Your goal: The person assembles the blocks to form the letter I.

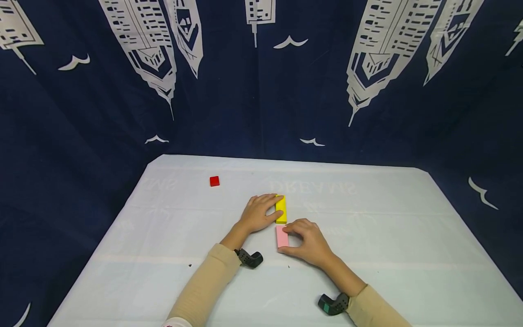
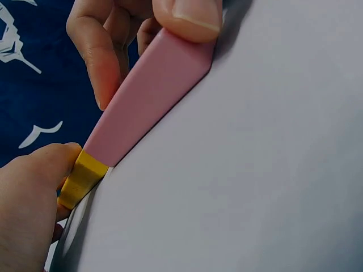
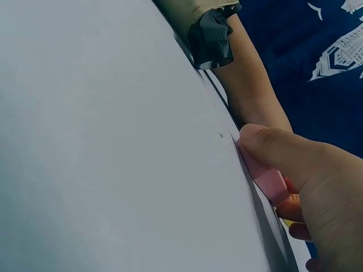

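A yellow block (image 1: 281,210) and a pink block (image 1: 282,237) lie end to end on the white tabletop, seen in the head view. My left hand (image 1: 259,212) grips the yellow block between thumb and fingers from its left side. My right hand (image 1: 308,243) pinches the pink block lengthwise, the thumb at its near end and a fingertip by its far end. In the left wrist view the pink block (image 2: 150,96) meets the yellow block (image 2: 84,180) at its end. The right wrist view has the pink block (image 3: 266,178) under my right thumb, with the yellow block mostly hidden.
A small red block (image 1: 214,181) lies toward the back left of the white-covered table (image 1: 163,281). Behind the table hangs a dark blue cloth (image 1: 261,100) with pale building and bird prints. Each wrist wears a black camera mount (image 1: 250,259).
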`<state>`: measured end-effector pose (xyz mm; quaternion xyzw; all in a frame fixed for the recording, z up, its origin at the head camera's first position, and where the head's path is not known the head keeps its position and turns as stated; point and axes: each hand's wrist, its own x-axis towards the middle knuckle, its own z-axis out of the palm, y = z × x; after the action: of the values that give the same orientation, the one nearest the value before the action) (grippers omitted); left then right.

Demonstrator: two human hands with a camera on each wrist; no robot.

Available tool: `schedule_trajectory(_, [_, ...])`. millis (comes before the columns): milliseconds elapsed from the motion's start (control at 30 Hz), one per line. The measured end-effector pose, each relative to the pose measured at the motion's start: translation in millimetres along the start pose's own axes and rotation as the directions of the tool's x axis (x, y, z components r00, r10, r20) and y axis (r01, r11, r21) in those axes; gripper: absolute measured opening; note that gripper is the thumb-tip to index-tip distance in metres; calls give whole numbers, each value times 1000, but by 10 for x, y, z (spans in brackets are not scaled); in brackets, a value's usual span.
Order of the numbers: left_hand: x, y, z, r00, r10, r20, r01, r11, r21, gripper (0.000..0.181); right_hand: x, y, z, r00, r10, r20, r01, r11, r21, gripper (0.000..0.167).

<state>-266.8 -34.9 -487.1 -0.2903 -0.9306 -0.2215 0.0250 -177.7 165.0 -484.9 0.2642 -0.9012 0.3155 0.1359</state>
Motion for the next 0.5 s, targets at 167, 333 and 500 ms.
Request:
schedule_trajectory(167, [-1, 4, -6, 1000, 2, 1, -2, 1000, 0, 55, -5, -11, 11, 1000, -5, -20, 4, 1000, -26, 47])
schedule_trajectory(333, [-4, 8, -9, 1000, 5, -1, -5, 1000, -3, 55, 2, -8, 30, 1000, 22, -20, -22, 999, -34, 46])
schedule_trajectory(500, [-7, 11, -14, 1000, 6, -4, -6, 1000, -5, 55, 22, -14, 34, 999, 46, -15, -46, 999, -21, 46])
